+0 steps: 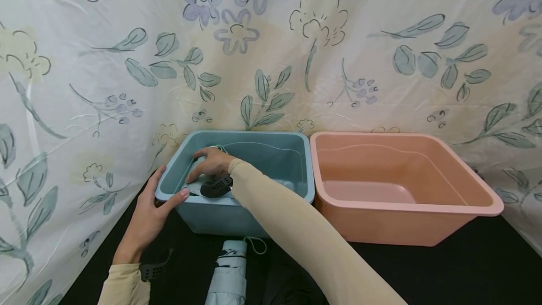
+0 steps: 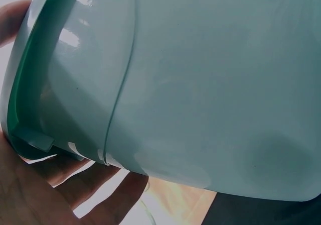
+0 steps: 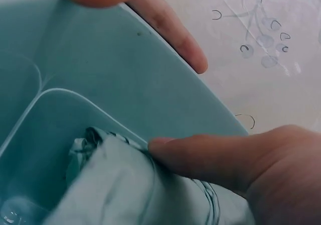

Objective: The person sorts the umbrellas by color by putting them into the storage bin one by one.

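Observation:
My left hand (image 1: 146, 218) holds the blue plastic tub (image 1: 254, 222) at its front left corner, thumb over the front rim and fingers along the left side. In the left wrist view, its fingers (image 2: 95, 187) bend beneath the rim. Inside the tub, toward its left end, my right hand (image 1: 213, 163) grips a pale folded umbrella (image 1: 195, 186). The right wrist view shows that umbrella's gathered fabric (image 3: 115, 180) with the thumb (image 3: 195, 157) lying along it. Its far side is hidden by the hand.
A pink tub (image 1: 406, 222) stands right beside the blue one. Another folded light-blue umbrella (image 1: 228, 272) with a cord loop lies on the dark surface in front. Behind the tubs hangs a flowered cloth (image 1: 271, 60), which also runs down the left side.

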Tool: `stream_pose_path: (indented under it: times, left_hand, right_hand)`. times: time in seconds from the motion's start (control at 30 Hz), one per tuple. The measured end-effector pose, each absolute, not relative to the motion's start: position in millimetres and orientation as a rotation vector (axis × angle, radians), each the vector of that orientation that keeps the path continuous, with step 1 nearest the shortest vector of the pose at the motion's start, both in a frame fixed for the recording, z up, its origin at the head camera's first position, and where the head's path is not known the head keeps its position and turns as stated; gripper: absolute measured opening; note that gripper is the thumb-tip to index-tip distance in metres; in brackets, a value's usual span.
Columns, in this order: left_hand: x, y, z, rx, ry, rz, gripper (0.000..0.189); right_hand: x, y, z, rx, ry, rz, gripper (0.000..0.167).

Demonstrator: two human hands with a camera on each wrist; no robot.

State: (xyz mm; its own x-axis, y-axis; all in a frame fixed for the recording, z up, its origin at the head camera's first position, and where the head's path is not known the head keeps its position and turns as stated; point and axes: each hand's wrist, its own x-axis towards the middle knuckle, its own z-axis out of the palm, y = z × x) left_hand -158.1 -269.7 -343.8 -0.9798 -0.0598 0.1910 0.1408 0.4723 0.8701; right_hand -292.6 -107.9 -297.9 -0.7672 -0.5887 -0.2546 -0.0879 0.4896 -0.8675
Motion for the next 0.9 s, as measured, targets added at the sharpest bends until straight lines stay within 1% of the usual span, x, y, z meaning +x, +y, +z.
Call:
stream_pose_path:
  times: [0.33,0.9]
  left_hand:
    - [-157.6,-270.5,-344.7,-0.072,-2.522,-1.525,0.090]
    - [-157.1,-269.0,-344.8,-0.082,-2.518,-1.512,0.090]
  right_hand:
    - [-294.8,-107.5,-299.8,-0.581,2.195,-1.206,0.072]
    - [-297.8,-107.6,-301.1,-0.537,2.142,-1.186,0.072]
